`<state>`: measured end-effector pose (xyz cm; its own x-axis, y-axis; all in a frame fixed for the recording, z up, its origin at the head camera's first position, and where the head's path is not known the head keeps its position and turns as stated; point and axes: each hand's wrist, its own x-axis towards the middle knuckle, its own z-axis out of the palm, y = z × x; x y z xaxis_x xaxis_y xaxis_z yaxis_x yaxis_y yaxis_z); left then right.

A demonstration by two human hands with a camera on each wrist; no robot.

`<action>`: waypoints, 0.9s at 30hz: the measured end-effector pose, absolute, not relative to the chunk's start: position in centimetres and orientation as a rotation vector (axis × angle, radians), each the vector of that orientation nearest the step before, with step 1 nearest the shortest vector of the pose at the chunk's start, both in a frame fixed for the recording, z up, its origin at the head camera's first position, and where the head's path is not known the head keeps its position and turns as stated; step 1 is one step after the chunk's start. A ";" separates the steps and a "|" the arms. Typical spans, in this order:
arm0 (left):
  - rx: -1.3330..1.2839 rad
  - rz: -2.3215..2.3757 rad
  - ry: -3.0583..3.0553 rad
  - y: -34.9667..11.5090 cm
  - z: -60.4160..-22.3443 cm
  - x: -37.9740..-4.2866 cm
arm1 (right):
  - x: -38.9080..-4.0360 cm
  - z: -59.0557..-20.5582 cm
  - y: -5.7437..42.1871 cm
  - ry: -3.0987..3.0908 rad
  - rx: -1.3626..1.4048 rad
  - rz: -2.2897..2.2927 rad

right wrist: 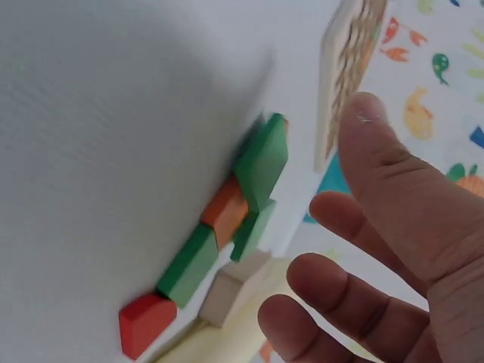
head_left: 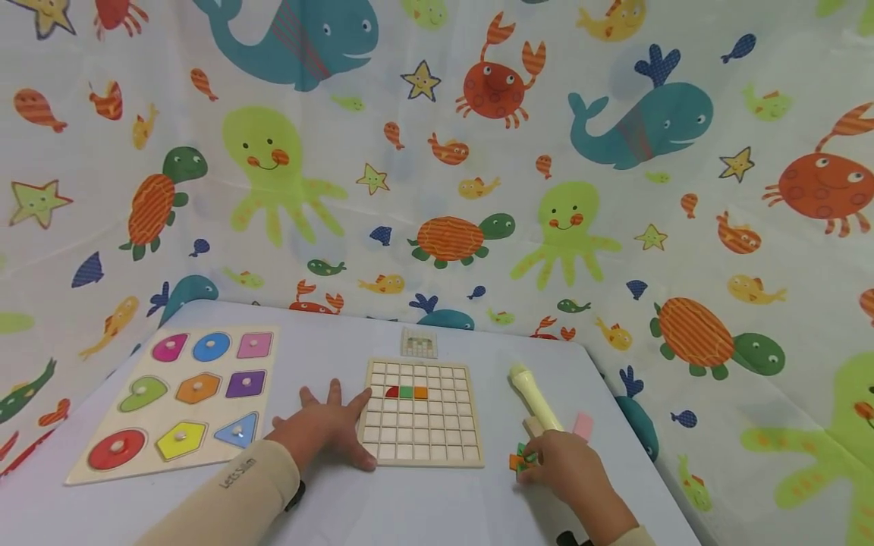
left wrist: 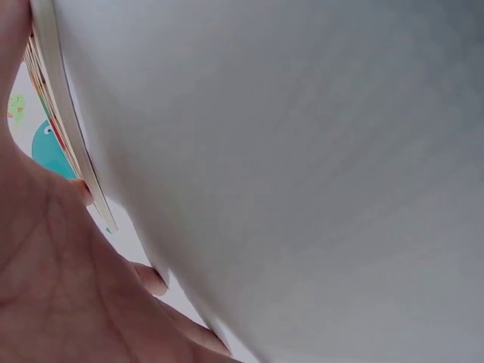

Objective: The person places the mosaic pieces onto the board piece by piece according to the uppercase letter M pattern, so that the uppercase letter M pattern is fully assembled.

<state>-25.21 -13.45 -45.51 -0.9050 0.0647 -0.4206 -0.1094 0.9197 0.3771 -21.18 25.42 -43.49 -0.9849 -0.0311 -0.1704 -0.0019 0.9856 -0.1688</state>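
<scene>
A wooden grid board point(head_left: 419, 432) lies flat on the table, with a red curved piece point(head_left: 392, 392), a green square point(head_left: 406, 392) and an orange square point(head_left: 421, 393) side by side in its cells. My left hand point(head_left: 328, 428) rests with spread fingers at the board's left edge, thumb by its near corner. Over a small group of blocks hovers my right hand point(head_left: 572, 469). The right wrist view shows its thumb and bent fingers apart, with nothing between them. Beside them are green blocks point(right wrist: 263, 165), an orange block point(right wrist: 226, 208) and a red block point(right wrist: 146, 324).
Behind the board is a small pattern card point(head_left: 419, 343). A pale yellow stick point(head_left: 536, 398), a plain wooden block point(right wrist: 231, 287) and a pink piece point(head_left: 583, 426) lie around my right hand. At the left is a shape puzzle point(head_left: 146, 356) with knobbed pieces. A printed curtain point(head_left: 382, 152) hangs behind.
</scene>
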 end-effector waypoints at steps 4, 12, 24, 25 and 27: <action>-0.028 0.537 2.658 -13.2 -45.5 -25.2 | -21.0 -43.6 26.0 2.950 0.016 -0.232; -0.029 0.531 2.641 -13.2 -45.7 -25.3 | -20.9 -44.7 26.9 2.897 -0.027 -0.219; -0.036 0.549 2.626 -13.4 -45.5 -25.1 | -22.1 -45.2 28.1 2.891 -0.619 -0.043; -0.035 0.550 2.628 -13.4 -45.4 -25.1 | -22.1 -45.3 28.1 2.898 -0.641 -0.035; -0.031 0.552 2.633 -13.3 -45.4 -25.1 | -22.4 -45.4 28.0 2.904 -0.653 -0.031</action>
